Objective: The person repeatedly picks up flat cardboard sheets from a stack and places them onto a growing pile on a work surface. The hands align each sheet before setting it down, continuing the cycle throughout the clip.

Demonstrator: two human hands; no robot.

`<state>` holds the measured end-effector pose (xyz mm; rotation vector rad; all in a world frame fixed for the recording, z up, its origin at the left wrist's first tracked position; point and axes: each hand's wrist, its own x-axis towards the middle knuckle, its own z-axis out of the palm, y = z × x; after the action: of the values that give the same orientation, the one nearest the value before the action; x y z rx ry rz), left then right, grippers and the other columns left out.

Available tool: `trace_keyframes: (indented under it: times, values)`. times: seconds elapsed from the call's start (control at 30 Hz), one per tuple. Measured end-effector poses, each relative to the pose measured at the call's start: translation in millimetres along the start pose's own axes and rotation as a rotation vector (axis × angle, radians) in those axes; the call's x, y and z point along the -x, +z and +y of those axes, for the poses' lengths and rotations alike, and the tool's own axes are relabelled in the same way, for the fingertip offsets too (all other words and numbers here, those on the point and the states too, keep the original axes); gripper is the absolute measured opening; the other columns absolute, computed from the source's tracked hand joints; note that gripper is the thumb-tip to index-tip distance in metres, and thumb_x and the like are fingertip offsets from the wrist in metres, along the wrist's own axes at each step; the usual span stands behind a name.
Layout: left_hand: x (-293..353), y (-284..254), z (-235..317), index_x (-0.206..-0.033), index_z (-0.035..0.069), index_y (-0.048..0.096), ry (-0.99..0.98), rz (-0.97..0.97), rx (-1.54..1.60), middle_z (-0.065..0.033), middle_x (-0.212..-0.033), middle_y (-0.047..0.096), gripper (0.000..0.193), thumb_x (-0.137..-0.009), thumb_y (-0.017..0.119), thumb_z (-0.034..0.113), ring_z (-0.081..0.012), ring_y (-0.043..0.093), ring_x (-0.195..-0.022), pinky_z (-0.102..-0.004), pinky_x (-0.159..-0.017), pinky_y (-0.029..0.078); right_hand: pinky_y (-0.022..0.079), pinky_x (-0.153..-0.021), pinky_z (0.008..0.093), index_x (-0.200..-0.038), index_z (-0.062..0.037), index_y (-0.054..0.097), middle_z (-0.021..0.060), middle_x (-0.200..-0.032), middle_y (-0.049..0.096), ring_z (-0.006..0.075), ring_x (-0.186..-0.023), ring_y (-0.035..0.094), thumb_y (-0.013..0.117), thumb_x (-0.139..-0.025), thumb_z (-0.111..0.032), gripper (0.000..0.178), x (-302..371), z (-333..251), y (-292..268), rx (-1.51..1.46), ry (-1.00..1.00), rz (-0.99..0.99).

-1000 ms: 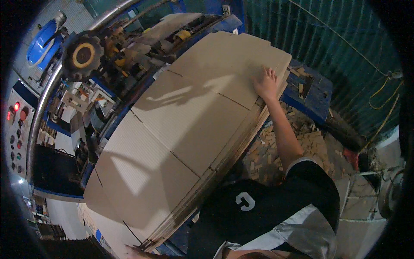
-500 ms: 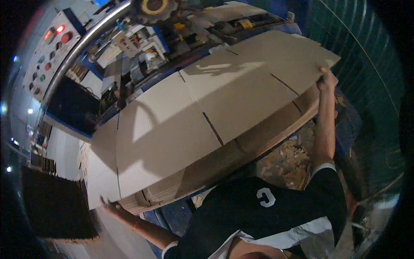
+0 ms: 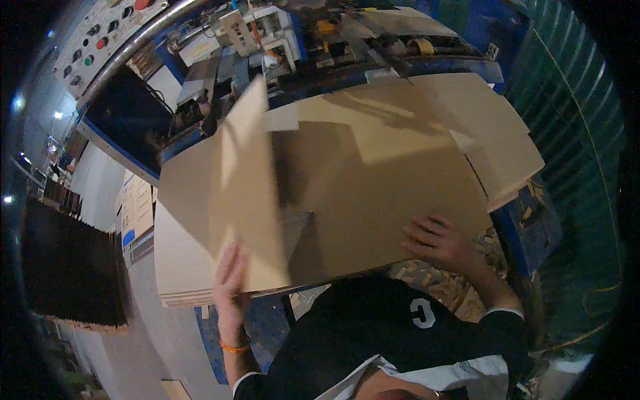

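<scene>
A large brown cardboard sheet (image 3: 393,193) lies across the stack in front of me, creased and slotted into panels. Its left panel (image 3: 243,193) is folded up and blurred by motion. My left hand (image 3: 231,277), an orange band at its wrist, is at the near lower edge of that panel, fingers together against it; the thumb is hard to make out. My right hand (image 3: 437,241) lies over the near edge of the sheet on the right, its fingers spread and slightly blurred. Under the raised panel, more flat cardboard (image 3: 183,233) shows at the left.
Beyond the cardboard stands a machine (image 3: 267,47) with rollers and a blue frame. A control panel (image 3: 100,43) with buttons is at upper left, beside a metal rail. Cardboard scraps (image 3: 453,293) lie below my right arm. Dark stacked sheets (image 3: 73,267) stand at left; a green corrugated wall (image 3: 580,147) at right.
Both hands have moved inward from the sheet's far ends. The large sheet held out flat has come down onto the stack, and its left panel is now folded upward. The view has shifted slightly.
</scene>
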<state>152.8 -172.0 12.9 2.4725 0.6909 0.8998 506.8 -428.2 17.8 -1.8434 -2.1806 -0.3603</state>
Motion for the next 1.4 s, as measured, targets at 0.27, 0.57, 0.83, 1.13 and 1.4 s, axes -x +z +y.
trace_keyframes:
  times: [0.27, 0.57, 0.83, 1.13, 1.4]
  values:
    - [-36.8, 10.8, 24.9, -0.123, 0.013, 0.054, 0.083, -0.362, -0.350, -0.0128, -0.134, 0.043, 0.048, -0.076, 0.052, 0.007, -0.0324, 0.037, -0.126, -0.0449, -0.105, 0.028, 0.035, -0.098, 0.0442, -0.119, -0.0211, 0.054, 0.0037, -0.131, 0.047, 0.0247, -0.119, 0.045, 0.059, -0.079, -0.036, 0.042, -8.5, 41.3, 19.5, -0.017, -0.087, -0.136]
    - [-107.6, 28.7, -30.4, -0.131, 0.013, 0.044, 0.185, -0.181, -0.282, -0.0146, -0.135, 0.039, 0.062, -0.072, 0.058, 0.001, -0.0324, 0.038, -0.125, -0.0452, -0.104, 0.030, 0.026, -0.103, 0.0470, -0.129, -0.0135, 0.045, 0.0093, -0.138, 0.039, 0.0289, -0.126, 0.036, 0.054, -0.073, -0.062, 0.075, -64.7, 137.3, 35.3, 0.046, 0.096, -0.190]
    - [-191.2, 62.7, -79.6, -0.130, 0.014, 0.044, 0.232, 0.063, -0.262, -0.0161, -0.129, 0.044, 0.062, -0.072, 0.058, -0.001, -0.0320, 0.043, -0.118, -0.0363, -0.098, 0.038, 0.031, -0.100, 0.0433, -0.131, -0.0122, 0.042, 0.0118, -0.137, 0.038, 0.0299, -0.121, 0.042, 0.053, -0.075, -0.062, 0.076, -139.4, 206.7, 58.1, 0.039, 0.284, -0.245]
    - [-239.7, 94.5, -108.0, -0.134, 0.010, 0.037, -0.165, 0.135, -0.520, -0.0189, -0.128, 0.044, 0.063, -0.078, 0.063, 0.020, -0.0357, 0.035, -0.124, -0.0525, -0.099, 0.029, 0.036, -0.098, 0.0404, -0.130, -0.0111, 0.041, 0.0134, -0.134, 0.041, 0.0310, -0.115, 0.047, 0.052, -0.084, -0.042, 0.057, -179.5, 195.9, 73.9, -0.144, 0.561, -0.026]
    - [-29.0, -17.3, -76.3, -0.134, -0.005, 0.028, -0.737, 0.835, -0.584, -0.0269, -0.137, 0.031, 0.077, -0.079, 0.062, 0.036, -0.0400, 0.025, -0.130, -0.0561, -0.103, 0.018, 0.033, -0.101, 0.0387, -0.130, -0.0017, 0.041, 0.0207, -0.134, 0.040, 0.0312, -0.124, 0.038, 0.058, -0.083, -0.031, 0.058, 38.8, 164.8, 2.8, 0.013, 0.835, 0.381]
